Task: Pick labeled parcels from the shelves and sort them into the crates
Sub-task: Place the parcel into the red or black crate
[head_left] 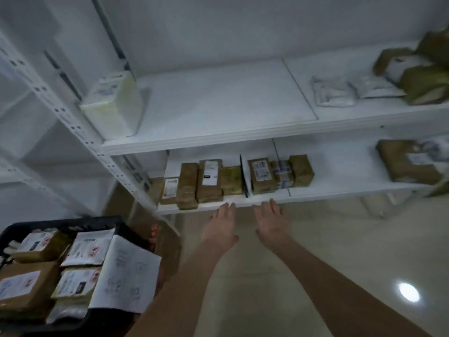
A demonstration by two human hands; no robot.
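Both my arms reach toward the lower shelf of a white rack. My left hand and my right hand are flat with straight fingers, empty, fingertips just short of the shelf's front edge. On that shelf stands a row of brown labelled parcels, a dark divider, and more brown parcels right of it. A black crate at the lower left holds several labelled parcels.
The upper shelf carries a white parcel at the left and white bags and brown parcels at the right. Another brown parcel lies at the lower shelf's right end. Glossy floor lies below.
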